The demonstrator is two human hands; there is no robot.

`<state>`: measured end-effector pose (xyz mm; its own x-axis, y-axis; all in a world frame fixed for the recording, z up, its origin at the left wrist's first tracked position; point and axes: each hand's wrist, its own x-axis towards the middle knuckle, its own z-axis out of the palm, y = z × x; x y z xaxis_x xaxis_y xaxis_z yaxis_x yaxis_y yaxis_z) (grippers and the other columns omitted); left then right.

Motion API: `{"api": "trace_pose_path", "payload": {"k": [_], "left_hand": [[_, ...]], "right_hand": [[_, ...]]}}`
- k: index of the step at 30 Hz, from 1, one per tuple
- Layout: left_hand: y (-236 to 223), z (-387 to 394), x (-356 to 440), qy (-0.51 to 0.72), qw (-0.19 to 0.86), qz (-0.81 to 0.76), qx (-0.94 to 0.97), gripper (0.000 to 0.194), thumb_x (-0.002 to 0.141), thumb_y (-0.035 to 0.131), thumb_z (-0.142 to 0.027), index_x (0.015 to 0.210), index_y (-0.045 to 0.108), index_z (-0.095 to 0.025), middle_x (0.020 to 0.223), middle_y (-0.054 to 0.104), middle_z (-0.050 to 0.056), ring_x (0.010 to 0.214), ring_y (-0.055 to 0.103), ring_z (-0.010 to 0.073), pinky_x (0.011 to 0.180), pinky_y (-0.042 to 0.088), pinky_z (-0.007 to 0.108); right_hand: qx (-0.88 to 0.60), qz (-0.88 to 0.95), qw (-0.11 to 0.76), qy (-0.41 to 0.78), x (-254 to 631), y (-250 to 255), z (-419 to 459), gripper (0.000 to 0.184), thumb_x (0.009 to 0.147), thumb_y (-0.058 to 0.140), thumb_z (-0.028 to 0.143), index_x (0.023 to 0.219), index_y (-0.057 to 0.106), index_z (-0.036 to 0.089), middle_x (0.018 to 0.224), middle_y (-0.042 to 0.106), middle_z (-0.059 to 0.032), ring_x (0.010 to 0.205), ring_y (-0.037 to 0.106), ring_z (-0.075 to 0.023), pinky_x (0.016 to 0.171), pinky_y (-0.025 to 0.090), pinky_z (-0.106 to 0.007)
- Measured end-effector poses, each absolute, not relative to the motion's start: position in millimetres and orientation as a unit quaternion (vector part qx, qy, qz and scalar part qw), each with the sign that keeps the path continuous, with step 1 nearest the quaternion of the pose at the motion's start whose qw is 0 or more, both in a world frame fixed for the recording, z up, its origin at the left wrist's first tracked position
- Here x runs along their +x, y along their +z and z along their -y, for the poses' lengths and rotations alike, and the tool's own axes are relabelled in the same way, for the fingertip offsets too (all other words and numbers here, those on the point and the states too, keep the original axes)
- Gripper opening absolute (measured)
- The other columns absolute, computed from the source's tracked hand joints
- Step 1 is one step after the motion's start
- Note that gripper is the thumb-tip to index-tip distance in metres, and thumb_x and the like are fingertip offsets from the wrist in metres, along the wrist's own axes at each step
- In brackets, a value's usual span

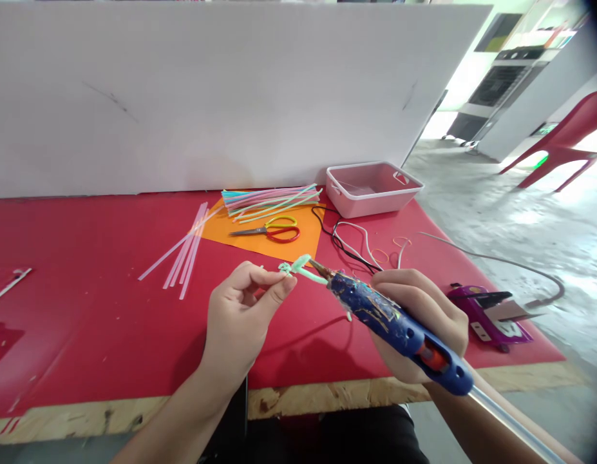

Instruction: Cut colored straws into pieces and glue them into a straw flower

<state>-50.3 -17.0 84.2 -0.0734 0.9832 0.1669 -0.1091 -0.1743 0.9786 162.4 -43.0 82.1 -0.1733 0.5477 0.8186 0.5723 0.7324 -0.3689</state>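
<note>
Head: one glue gun (392, 320) (blue)

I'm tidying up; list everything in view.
Table: one, red, foreground
Panel: one, white, behind
Sheet: one, orange, centre
Pipe cleaners: many, multicoloured, sheet
Scissors: one, yellow-red, sheet
Translucent sticks: several, pinkish, left
Basket: one, pink, back right
Cables: several, black/white, right
Rubber bands: two, orange, right
Extension socket: one, purple, right
Chair: one, red, background
Glue gun: one, blue, foreground
Glue stick: one, clear, gun's rear
Pipe-cleaner piece: one, green, centre
Left hand, right hand: two, bare, foreground
</note>
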Motion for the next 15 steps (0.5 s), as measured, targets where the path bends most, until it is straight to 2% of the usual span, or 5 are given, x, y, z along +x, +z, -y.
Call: {"api": "trace_pose_path", "payload": {"k": [8,15], "left_hand": [[84.4,20.1,-49.5,0.571,0.477,-0.466,0.479,0.014,0.074,0.077,-0.026,0.073,0.065,-0.020,0.065,0.056,-0.006,0.060,0.050,0.0054,0.063,0.044,0.019],[83.4,21.4,-48.8,0.565,0.462,-0.461,0.504,0.013,0.076,0.076,-0.026,0.073,0.065,-0.020,0.066,0.055,-0.006,0.063,0.052,0.0065,0.063,0.044,0.020]], "right_hand": [[-0.352,0.794,0.496,0.000,165.7,77.1,43.2,0.028,0.071,0.061,0.015,0.099,0.060,0.015,0.088,0.061,-0.0097,0.074,0.061,-0.0195,0.060,0.050,-0.031],[-0.368,0.781,0.504,-0.017,166.4,78.8,43.1,0.025,0.072,0.061,0.012,0.097,0.060,0.016,0.089,0.060,-0.0095,0.074,0.061,-0.0187,0.060,0.049,-0.030]]}}
